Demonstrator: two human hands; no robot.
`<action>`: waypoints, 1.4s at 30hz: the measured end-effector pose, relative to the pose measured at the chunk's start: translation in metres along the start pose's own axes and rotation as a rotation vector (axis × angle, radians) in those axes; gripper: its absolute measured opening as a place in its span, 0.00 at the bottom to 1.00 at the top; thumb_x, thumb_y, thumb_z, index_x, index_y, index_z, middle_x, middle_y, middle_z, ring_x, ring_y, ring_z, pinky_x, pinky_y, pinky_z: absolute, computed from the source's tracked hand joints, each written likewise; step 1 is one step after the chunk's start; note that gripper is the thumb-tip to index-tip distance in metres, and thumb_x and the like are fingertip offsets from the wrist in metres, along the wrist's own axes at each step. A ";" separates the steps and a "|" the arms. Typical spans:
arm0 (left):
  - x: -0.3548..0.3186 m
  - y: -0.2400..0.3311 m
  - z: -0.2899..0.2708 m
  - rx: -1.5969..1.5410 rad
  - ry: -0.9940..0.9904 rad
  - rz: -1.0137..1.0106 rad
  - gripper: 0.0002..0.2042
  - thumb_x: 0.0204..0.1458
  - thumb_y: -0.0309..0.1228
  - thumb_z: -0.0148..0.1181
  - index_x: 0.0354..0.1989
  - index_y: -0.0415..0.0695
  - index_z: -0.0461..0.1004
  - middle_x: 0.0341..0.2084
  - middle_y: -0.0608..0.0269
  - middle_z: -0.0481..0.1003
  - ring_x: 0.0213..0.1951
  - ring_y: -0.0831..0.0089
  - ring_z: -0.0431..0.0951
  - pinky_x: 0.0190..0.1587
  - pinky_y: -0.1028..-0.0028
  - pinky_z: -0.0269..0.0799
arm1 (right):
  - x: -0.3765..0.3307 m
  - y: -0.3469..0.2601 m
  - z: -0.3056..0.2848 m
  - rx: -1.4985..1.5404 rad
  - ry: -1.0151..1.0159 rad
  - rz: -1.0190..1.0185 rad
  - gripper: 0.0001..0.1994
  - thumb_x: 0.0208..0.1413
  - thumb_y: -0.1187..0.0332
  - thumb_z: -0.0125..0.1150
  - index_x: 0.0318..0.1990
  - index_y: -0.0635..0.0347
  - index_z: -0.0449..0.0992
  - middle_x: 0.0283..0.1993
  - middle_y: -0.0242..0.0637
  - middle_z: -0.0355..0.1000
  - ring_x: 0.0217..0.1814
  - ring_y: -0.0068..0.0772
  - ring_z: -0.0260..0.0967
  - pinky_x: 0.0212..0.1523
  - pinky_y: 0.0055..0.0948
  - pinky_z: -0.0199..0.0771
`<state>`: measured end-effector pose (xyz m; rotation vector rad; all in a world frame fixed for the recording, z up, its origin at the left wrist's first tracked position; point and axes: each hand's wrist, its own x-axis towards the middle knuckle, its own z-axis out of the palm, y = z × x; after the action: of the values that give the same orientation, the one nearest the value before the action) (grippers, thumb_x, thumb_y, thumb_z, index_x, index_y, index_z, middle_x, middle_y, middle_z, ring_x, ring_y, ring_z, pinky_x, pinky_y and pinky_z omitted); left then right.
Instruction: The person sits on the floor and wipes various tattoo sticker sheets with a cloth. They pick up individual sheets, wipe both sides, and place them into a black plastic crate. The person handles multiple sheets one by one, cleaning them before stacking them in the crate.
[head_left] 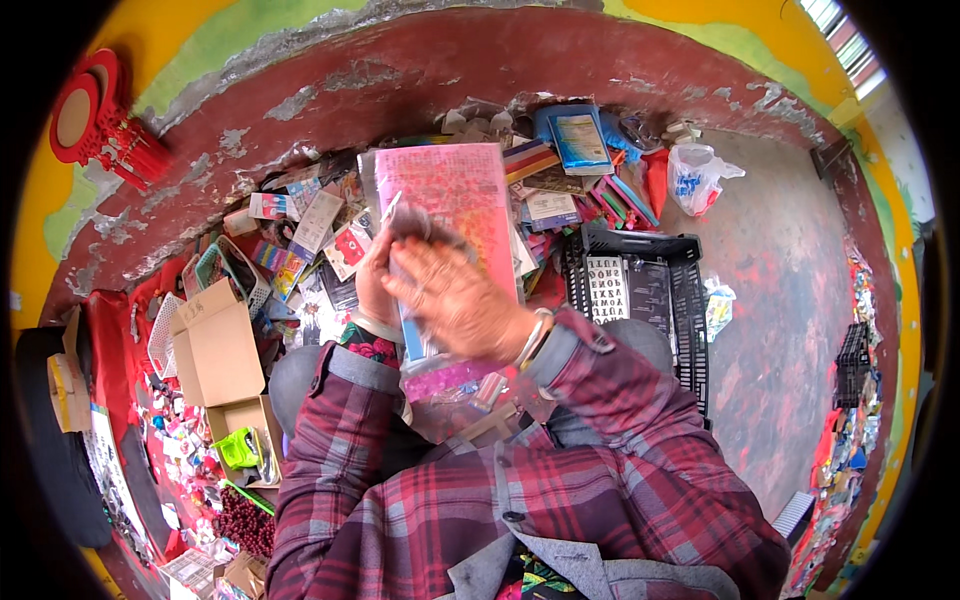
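My right hand (pixel 460 300) reaches across with its fingers stretched out flat, slightly smeared by motion. Its fingertips overlap my left hand (pixel 374 285), whose fingers are mostly hidden behind it. At the fingertips of both hands is a dark brown blurred shape (pixel 428 228), too unclear to name. A thin white pointed tip (pixel 393 204) sticks up beside it. Directly beneath the hands lies a pink-red printed sheet pack (pixel 440 178) in clear plastic, its upper part showing. Below my wrists are a blue edge (pixel 415 345) and a shiny purple-pink packet (pixel 440 381).
A black plastic crate (pixel 692 300) stands at the right, holding a white lettered sheet (pixel 606 285). Cards and packets (pixel 318 220) pile along the wall. An opened cardboard box (pixel 222 345) and white baskets (pixel 163 335) are at the left. A white plastic bag (pixel 697 172) lies far right.
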<state>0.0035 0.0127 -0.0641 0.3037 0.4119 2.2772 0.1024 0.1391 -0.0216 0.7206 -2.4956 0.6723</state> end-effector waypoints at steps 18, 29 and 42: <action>-0.006 0.028 0.043 0.068 0.134 0.124 0.19 0.60 0.40 0.44 0.54 0.40 0.64 0.49 0.54 0.71 0.47 0.59 0.73 0.51 0.59 0.69 | -0.017 0.092 -0.085 0.505 0.415 1.023 0.15 0.41 0.82 0.43 0.31 0.66 0.78 0.35 0.35 0.74 0.35 0.26 0.71 0.39 0.20 0.68; -0.007 0.020 0.054 0.024 0.076 0.029 0.21 0.59 0.42 0.43 0.56 0.43 0.63 0.50 0.53 0.70 0.48 0.58 0.73 0.52 0.59 0.68 | -0.019 0.043 -0.096 1.170 -0.023 0.883 0.07 0.53 0.69 0.59 0.27 0.64 0.76 0.22 0.26 0.69 0.23 0.13 0.63 0.25 0.15 0.61; 0.007 0.009 0.024 0.184 -0.001 -0.130 0.33 0.57 0.48 0.47 0.65 0.42 0.47 0.64 0.43 0.49 0.66 0.57 0.49 0.64 0.59 0.47 | -0.193 0.022 -0.280 0.710 0.828 1.098 0.08 0.54 0.71 0.55 0.39 0.66 0.73 0.32 0.37 0.74 0.28 0.24 0.71 0.30 0.20 0.72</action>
<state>0.0010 0.0171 -0.0377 0.3606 0.6244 2.1162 0.3157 0.3828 0.0848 -0.7455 -1.6337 1.7964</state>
